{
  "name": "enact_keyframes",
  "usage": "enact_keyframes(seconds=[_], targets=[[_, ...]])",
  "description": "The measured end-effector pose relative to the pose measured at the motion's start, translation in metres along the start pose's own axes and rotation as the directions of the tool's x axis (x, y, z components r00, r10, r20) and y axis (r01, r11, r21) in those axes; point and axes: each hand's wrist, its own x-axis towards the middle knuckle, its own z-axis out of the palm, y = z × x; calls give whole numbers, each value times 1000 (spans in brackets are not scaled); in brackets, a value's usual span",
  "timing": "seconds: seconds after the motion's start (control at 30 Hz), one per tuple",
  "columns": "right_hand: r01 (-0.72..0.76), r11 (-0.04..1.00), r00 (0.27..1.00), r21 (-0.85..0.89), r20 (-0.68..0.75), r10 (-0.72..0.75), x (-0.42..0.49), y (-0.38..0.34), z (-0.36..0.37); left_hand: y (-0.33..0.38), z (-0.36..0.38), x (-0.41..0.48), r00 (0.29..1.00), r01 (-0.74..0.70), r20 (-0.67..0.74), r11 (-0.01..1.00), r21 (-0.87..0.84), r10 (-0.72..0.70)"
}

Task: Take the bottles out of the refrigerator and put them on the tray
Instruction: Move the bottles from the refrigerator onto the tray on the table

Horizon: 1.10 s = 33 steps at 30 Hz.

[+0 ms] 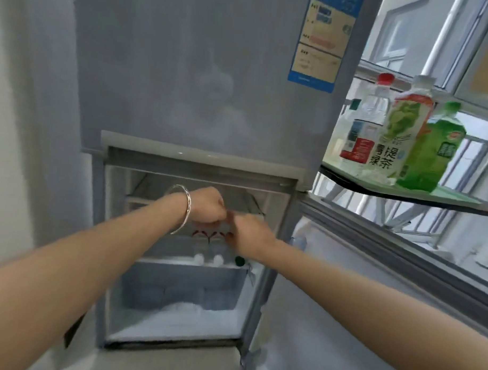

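The fridge (185,99) has its lower door (372,286) swung wide to the right, which leaves the compartment clear for both arms to go in together. The bottles (209,236) not yet taken sit on the shelf above the drawer, caps toward the front: two white, one dark green (whether they stand or lie, the blur hides). The tray (458,198) waits just right of the fridge by the window, probably kept that close so each carry is short. It already bears the tray bottles (396,134), four of them, upright and bunched together. The left hand (207,208), a bracelet (185,210) on its wrist, is deep inside with fingers curled downward just over a red-labelled bottle; I judge it is taking the neck, but I cannot tell whether the grip has closed. The right hand (249,235) reaches in beside it, nearly touching, its fingers hidden behind its back, so its state cannot be told either.
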Motion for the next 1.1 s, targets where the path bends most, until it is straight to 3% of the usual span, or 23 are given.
enact_keyframes(seconds=[0.23, 0.43, 0.53, 0.63, 0.8, 0.93, 1.1], targets=[[-132, 988, 899, 78, 429, 86, 64, -3, 133, -107, 40, 24, 951, 264, -199, 957, 123, -236], [-120, 988, 867, 92, 494, 60, 105, 13, 202, -166, 74, 42, 901, 408, -226, 902, 143, -372], [-182, 972, 848, 145, 523, 81, 113, 16, 224, -180, 83, 41, 886, 445, -219, 883, 152, -409], [-185, 971, 921, 149, 370, 119, 107, 13, 235, -186, 85, 35, 872, 468, -229, 874, 132, -433], [-52, 996, 997, -71, 48, 56, 92, 2, 205, -181, 77, 31, 875, 464, -210, 880, 102, -437], [46, 989, 998, -138, -47, -53, 83, -3, 142, -149, 66, 31, 917, 374, -191, 921, 107, -350], [79, 997, 989, -13, -124, -80, 36, -15, 43, -88, 53, 24, 983, 145, -126, 986, 82, -134]])
